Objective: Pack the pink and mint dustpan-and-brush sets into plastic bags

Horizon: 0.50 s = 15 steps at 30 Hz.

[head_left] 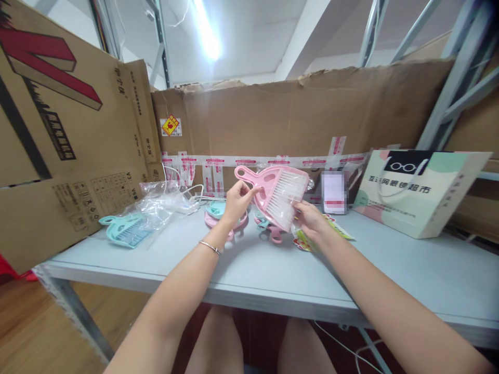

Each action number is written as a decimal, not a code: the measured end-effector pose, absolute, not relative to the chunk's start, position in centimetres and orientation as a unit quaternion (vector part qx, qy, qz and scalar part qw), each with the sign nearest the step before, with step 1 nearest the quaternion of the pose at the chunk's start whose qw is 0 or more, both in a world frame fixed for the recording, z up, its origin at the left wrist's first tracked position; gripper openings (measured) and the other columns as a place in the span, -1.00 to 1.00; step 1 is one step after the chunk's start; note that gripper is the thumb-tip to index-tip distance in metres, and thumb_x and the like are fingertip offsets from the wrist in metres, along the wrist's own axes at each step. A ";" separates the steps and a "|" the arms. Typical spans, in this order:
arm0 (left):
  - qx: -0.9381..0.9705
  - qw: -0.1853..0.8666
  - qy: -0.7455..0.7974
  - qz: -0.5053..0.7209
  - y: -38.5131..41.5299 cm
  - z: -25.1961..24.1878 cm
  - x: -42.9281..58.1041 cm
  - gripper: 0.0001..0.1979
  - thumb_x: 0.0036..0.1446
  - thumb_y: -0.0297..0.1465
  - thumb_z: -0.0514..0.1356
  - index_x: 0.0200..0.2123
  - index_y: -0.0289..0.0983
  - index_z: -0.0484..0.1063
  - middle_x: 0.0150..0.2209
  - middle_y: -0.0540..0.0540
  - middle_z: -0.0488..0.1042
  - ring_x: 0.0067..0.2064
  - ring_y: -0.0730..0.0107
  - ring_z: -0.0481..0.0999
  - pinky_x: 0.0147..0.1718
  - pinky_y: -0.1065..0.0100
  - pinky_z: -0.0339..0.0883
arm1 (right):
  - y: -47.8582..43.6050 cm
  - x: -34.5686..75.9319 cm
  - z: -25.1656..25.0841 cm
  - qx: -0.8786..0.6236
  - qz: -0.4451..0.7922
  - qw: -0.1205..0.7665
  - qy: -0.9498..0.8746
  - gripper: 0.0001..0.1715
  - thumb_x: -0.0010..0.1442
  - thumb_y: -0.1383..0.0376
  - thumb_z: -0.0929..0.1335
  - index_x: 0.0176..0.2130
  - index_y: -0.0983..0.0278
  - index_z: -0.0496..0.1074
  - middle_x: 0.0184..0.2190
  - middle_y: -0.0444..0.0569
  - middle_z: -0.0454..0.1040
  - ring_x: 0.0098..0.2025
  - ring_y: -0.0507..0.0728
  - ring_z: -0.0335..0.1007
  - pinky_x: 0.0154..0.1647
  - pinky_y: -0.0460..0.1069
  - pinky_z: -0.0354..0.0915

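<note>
A pink dustpan and brush set (pixel 278 195) with white bristles is held up above the table, tilted, its looped handle to the upper left. My left hand (pixel 242 200) grips it at the handle end. At its lower right edge, my right hand (pixel 310 218) pinches the set and what looks like clear plastic around it. Behind my left hand lie pink and mint dustpan pieces (pixel 209 218). More pink and mint pieces (pixel 276 236) sit below the held set, partly hidden by it. Beside my right hand is a colourful printed card or packet (pixel 304 243).
A mint dustpan and brush set (pixel 127 231) lies at the left by crumpled clear plastic bags (pixel 167 200). A phone (pixel 334 192) stands at the back, near a printed paper box (pixel 417 192) on the right. Large cardboard (pixel 273 119) walls the grey table (pixel 249 275).
</note>
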<state>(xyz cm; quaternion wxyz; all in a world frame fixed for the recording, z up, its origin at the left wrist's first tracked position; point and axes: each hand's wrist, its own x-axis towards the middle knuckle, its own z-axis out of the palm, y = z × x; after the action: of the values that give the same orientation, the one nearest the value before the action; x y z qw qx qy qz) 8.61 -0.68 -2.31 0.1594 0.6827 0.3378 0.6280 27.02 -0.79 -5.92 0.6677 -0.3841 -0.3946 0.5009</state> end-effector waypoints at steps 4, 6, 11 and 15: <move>0.590 0.112 0.392 0.697 1.4 -1.3 5.8 -0.63 -0.05 -0.13 0.21 -0.58 -0.23 0.13 -0.61 0.11 0.18 -0.53 0.53 0.26 -0.47 0.47 0.19 | -0.5 27.5 -5.9 -0.379 0.515 0.681 -0.357 -0.82 -0.09 0.50 0.32 -0.41 0.28 0.42 -0.49 -0.10 0.51 -0.47 0.05 0.44 -0.39 -0.02 0.41; 0.513 0.082 0.432 0.737 2.5 -0.6 2.9 -0.66 0.02 -0.13 0.15 -0.54 -0.22 0.13 -0.57 0.08 0.22 -0.45 0.47 0.34 -0.38 0.43 0.25 | -0.2 27.9 -6.0 -0.381 0.513 0.693 -0.333 -0.79 -0.10 0.53 0.30 -0.41 0.29 0.41 -0.52 -0.11 0.51 -0.47 0.06 0.44 -0.38 0.00 0.42; 0.247 -0.013 0.560 0.791 3.8 0.2 -6.1 -0.81 0.20 -0.32 -0.11 -0.20 -0.30 0.14 -0.10 -0.25 0.28 0.00 0.23 0.29 0.03 0.14 0.10 | 0.8 29.1 -6.2 -0.388 0.502 0.726 -0.266 -0.80 -0.02 0.54 0.25 -0.41 0.27 0.34 -0.58 -0.16 0.47 -0.52 0.05 0.43 -0.38 0.06 0.45; 0.258 -0.003 0.615 0.745 4.2 -1.0 -7.7 -0.38 -0.08 -0.47 0.19 0.05 -0.43 0.00 0.15 -0.52 -0.01 0.25 -0.09 -0.09 0.16 -0.08 -0.25 | 1.1 29.1 -6.5 -0.384 0.514 0.723 -0.257 -0.83 -0.01 0.54 0.26 -0.42 0.30 0.34 -0.55 -0.11 0.49 -0.48 0.07 0.45 -0.37 0.07 0.45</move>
<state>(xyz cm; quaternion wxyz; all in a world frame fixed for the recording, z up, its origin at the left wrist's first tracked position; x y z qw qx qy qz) -7.73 4.17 -1.04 -0.0033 0.2578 0.6155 0.7448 29.07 1.13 -6.49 0.7226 -0.3838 -0.2573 0.5141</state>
